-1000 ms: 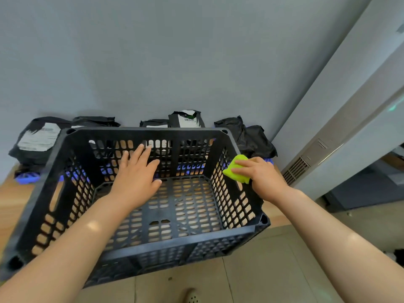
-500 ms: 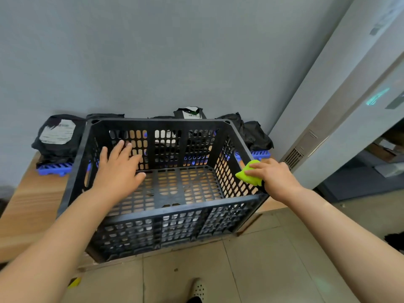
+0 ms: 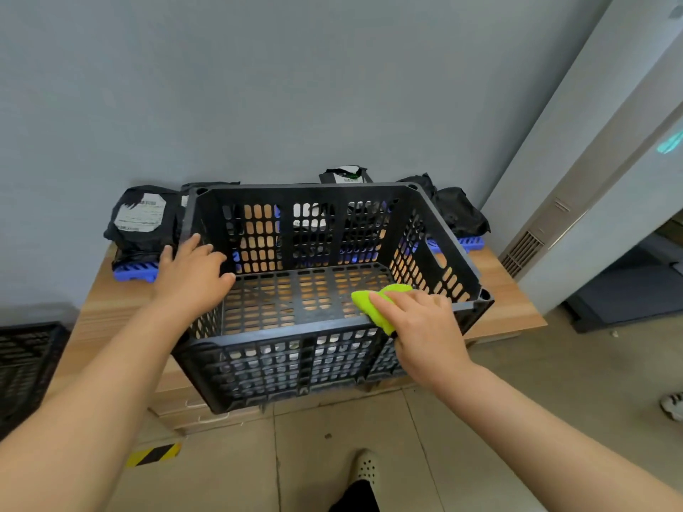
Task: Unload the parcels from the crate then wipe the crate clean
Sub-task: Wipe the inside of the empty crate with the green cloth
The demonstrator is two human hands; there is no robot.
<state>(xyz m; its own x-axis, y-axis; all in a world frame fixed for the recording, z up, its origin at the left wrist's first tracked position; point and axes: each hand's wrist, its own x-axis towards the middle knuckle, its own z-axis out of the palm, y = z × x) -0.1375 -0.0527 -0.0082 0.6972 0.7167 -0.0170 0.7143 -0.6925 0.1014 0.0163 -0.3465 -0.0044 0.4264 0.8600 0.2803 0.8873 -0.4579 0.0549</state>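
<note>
While the right hand [image 3: 425, 327] pinches a lime-green cloth [image 3: 373, 304] onto the near rim of the black perforated plastic crate [image 3: 306, 201], the left hand [image 3: 192, 275] rests open on its left wall — gripping nothing. Black bagged parcels [image 3: 142, 219] sit behind — on the wooden worktop [image 3: 495, 290].

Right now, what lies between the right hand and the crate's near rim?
In the head view, a lime-green cloth sits pressed between the right hand and the black crate's near rim.
</note>
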